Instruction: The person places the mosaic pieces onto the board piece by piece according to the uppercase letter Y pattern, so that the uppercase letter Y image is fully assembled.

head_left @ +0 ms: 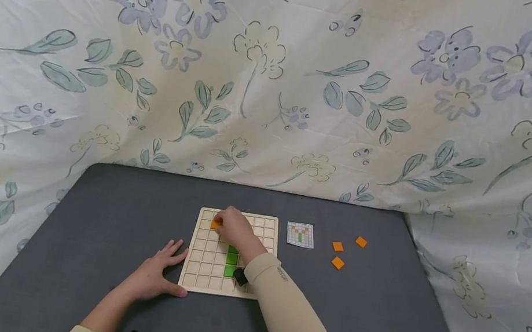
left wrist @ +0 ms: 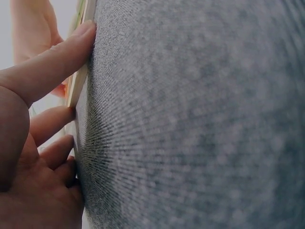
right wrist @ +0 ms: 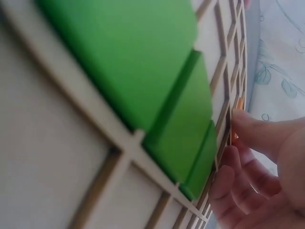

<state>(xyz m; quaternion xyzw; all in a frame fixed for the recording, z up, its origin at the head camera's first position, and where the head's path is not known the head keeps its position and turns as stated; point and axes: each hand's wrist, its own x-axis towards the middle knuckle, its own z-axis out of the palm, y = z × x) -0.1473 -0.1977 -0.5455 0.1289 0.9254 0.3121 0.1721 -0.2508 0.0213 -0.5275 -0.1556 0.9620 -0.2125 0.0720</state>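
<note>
A pale wooden grid board (head_left: 203, 280) lies on the dark table. Its raised ribs form square cells, and a column of green tiles (head_left: 230, 270) fills some near the middle. Over the upper left cells, my right hand (head_left: 236, 228) pinches an orange tile (head_left: 215, 225) between thumb and fingers. That tile's orange edge (right wrist: 241, 103) peeks out by the thumb in the right wrist view. My left hand (head_left: 154, 273) rests at the board's left side, fingers spread, thumb touching the lower left corner. The right forearm covers the board's lower right part.
Right of the board lies a small printed grid card (head_left: 301, 235) with coloured squares. Farther right are three loose orange tiles (head_left: 337, 263). A flowered cloth (head_left: 276, 103) hangs behind the grey table (head_left: 126, 213) and along its sides.
</note>
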